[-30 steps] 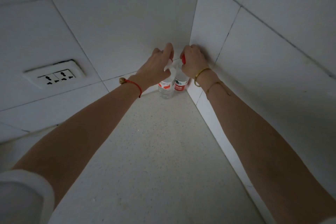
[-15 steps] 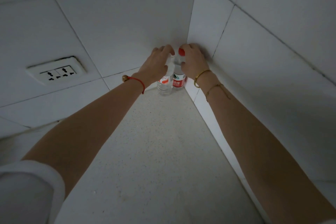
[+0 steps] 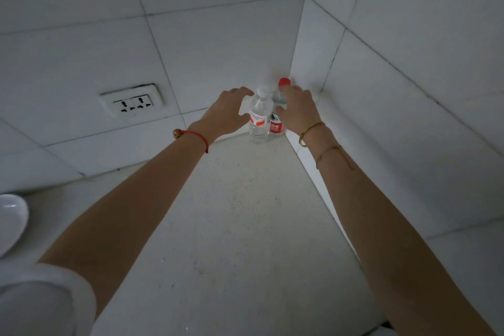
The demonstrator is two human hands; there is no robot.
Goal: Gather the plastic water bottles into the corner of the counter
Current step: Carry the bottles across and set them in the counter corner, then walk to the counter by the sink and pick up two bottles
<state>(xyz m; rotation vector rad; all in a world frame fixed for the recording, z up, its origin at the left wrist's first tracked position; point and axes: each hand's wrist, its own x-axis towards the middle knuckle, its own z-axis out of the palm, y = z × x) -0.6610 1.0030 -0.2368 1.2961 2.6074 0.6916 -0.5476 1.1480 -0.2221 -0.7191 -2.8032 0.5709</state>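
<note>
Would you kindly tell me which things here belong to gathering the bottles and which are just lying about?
Job:
white-capped bottle
red-capped bottle
left hand
right hand
counter

Lying about:
wall socket
white dish at the left edge

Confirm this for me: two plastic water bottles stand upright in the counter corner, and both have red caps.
Not quite. The head view shows only the right bottle has a red cap; the left bottle has a white cap. Both do stand upright in the corner of the counter.
</note>
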